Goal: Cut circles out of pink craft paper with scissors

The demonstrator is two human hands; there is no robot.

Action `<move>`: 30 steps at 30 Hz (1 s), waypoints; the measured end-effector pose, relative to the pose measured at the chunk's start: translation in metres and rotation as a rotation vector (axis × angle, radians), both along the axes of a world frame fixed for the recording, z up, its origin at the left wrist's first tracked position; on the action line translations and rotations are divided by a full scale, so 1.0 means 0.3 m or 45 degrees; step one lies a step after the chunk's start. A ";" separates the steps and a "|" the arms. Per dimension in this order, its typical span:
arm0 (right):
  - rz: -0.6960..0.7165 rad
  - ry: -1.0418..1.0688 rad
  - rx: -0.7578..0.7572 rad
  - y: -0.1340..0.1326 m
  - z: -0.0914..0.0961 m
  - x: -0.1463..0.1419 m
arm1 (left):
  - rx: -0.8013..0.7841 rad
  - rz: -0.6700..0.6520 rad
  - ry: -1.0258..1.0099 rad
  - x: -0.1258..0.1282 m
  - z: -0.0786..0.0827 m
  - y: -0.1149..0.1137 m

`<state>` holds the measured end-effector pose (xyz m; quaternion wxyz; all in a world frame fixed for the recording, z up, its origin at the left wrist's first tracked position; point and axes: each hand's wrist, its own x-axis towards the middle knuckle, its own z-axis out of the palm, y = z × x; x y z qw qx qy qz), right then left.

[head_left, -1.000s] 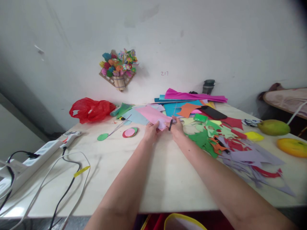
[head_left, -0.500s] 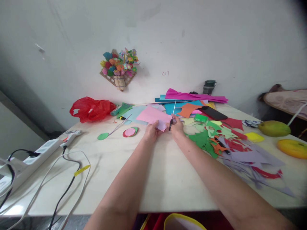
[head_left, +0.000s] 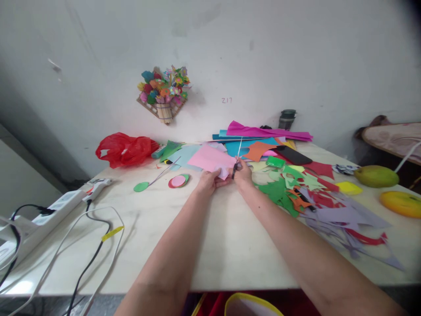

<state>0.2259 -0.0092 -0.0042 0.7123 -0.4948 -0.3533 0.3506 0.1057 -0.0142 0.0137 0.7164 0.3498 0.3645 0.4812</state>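
Pinched in my left hand is a pink sheet of paper; a paler lilac piece lies against it under my thumb. My right hand grips black-handled scissors, their blades pointing up and away from me beside the sheet's right edge. To the left lie stacked paper circles, pink on top with red and green below. Farther left rests a green paper circle with a thin purple strip reaching from it.
Paper scraps in several colours spread across the right side, near two mangoes. A black phone lies behind them. At the left are a red plastic bag, a power strip and trailing cables.
My left hand has shifted slightly, with its fingers now reaching farther right beneath the paper. The scissors and my right hand have barely moved.
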 end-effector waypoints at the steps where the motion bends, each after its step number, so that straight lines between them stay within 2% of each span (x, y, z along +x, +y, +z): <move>1: -0.005 -0.001 -0.011 -0.002 0.003 -0.001 | -0.003 0.005 -0.004 0.001 0.002 -0.001; 19: 0.035 0.024 -0.017 0.001 0.003 0.001 | -0.077 0.010 0.001 -0.002 0.017 -0.003; 23: 0.033 0.012 -0.030 -0.010 0.017 -0.001 | -0.052 0.008 0.016 -0.003 0.008 0.005; 30: 0.036 0.042 -0.037 -0.015 0.025 -0.003 | 0.005 0.097 -0.027 -0.005 -0.025 0.034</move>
